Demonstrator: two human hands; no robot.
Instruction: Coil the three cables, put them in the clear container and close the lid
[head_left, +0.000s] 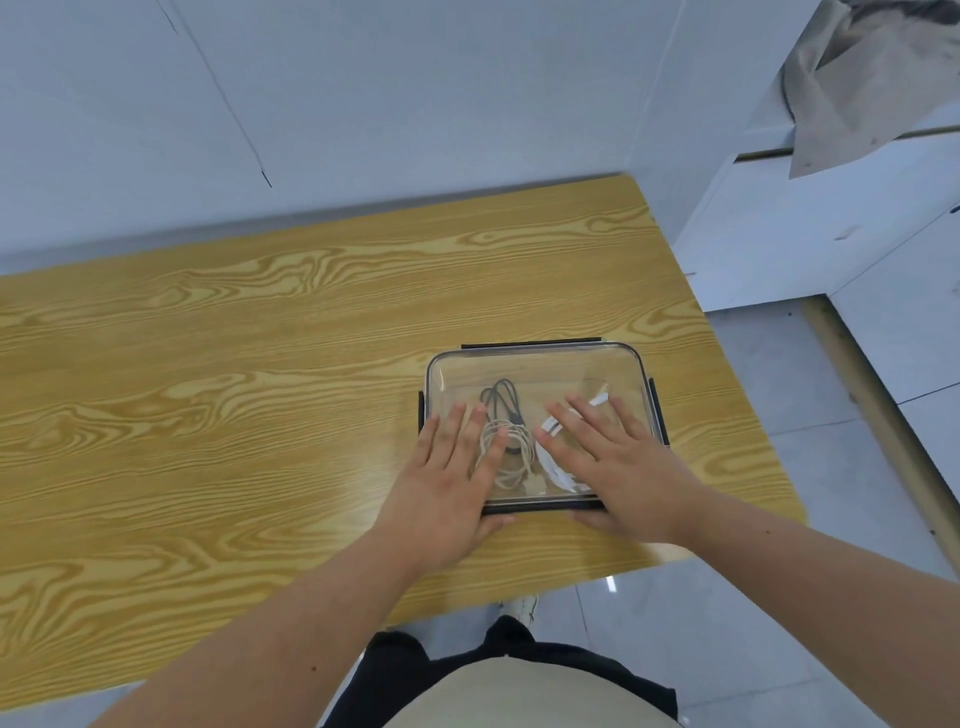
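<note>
A clear rectangular container with black side clips stands near the right front of the wooden table, its clear lid lying on top. Through the lid I see a dark grey coiled cable, a cream coiled cable and a white cable. My left hand lies flat on the lid's left front part, fingers spread. My right hand lies flat on the lid's right front part, thumb at the front edge. Both palms cover the front corners.
The wooden table stretches left and back to a white wall. Its right edge runs just beyond the container, with grey floor tiles below. A white cabinet with grey cloth draped on it stands at the right.
</note>
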